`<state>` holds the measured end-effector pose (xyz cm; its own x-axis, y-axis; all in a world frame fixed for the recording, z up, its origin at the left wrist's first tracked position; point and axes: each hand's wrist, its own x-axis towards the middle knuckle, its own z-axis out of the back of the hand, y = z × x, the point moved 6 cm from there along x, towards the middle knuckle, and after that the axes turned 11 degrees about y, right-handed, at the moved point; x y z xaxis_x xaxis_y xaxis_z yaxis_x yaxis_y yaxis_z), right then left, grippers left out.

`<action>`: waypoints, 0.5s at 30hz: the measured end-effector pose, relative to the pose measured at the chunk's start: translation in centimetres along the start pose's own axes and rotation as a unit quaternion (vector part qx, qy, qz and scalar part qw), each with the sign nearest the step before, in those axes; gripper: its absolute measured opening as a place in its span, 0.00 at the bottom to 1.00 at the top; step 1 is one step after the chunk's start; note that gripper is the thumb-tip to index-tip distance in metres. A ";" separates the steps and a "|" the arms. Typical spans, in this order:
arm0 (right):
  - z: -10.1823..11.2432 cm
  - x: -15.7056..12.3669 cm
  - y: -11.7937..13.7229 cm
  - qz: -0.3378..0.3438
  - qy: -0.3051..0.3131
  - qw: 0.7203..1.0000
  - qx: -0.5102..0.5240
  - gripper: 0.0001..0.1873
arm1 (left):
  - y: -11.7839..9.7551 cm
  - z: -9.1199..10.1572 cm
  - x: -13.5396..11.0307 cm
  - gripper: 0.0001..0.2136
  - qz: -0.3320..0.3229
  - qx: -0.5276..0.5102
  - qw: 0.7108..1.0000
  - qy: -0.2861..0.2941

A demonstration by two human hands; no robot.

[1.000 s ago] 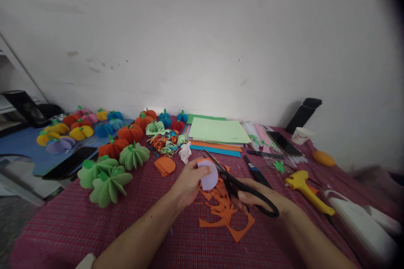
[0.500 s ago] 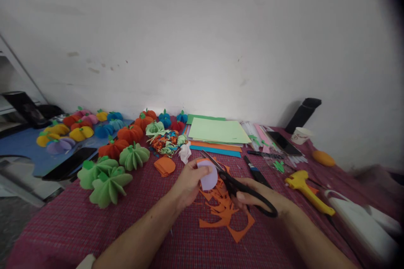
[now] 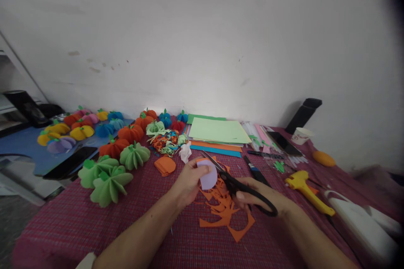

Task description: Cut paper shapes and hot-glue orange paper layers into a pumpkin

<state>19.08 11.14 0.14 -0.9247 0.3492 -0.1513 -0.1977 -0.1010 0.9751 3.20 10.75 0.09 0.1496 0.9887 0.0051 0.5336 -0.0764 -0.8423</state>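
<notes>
Between the thumb and fingers of my left hand (image 3: 189, 180) is a rounded lavender paper piece (image 3: 208, 178), with orange paper (image 3: 202, 160) showing behind its top edge. My right hand (image 3: 252, 193) is closed around the black handles of a pair of scissors (image 3: 232, 180). The blades point up and left, along the right edge of the held papers. Below both hands lies a heap of orange paper scraps (image 3: 222, 208) on the plaid cloth. A small stack of rounded orange paper pieces (image 3: 165, 165) rests left of my left hand.
Colored paper pumpkins (image 3: 110, 185) stand in groups on the left. A stack of paper sheets (image 3: 217, 130) lies by the wall. To the right are a box cutter (image 3: 256, 172), a yellow glue gun (image 3: 307, 191), a phone (image 3: 284, 143) and a paper cup (image 3: 301, 135).
Hardly anything differs. The lavender paper is turned very slightly in my left hand, and the scissors stay at its edge. The view has shifted a little.
</notes>
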 end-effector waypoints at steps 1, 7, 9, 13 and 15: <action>0.0 0.0 0.0 0.002 0.000 1.000 -0.003 0.21 | 0.0 0.0 0.0 0.07 0.001 0.001 1.000 0.000; 0.3 -0.2 -0.1 0.009 0.001 1.000 0.004 0.20 | -0.2 -0.2 0.0 0.07 0.001 0.006 1.000 0.005; 0.4 -0.3 0.0 0.008 0.001 1.000 0.007 0.19 | -0.2 -0.2 0.0 0.07 0.005 0.010 1.000 0.006; 0.4 -0.4 0.3 0.007 0.004 1.000 0.006 0.19 | -0.2 -0.2 -0.1 0.07 0.008 0.011 1.000 0.004; 0.4 -0.4 0.5 0.006 0.003 1.000 0.002 0.19 | -0.2 -0.3 -0.1 0.07 0.010 0.013 1.000 0.006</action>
<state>19.44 11.33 0.72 -0.9290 0.3421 -0.1410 -0.1856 -0.1011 0.9774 3.28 10.60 0.44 0.1704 0.9854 -0.0046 0.5092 -0.0921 -0.8557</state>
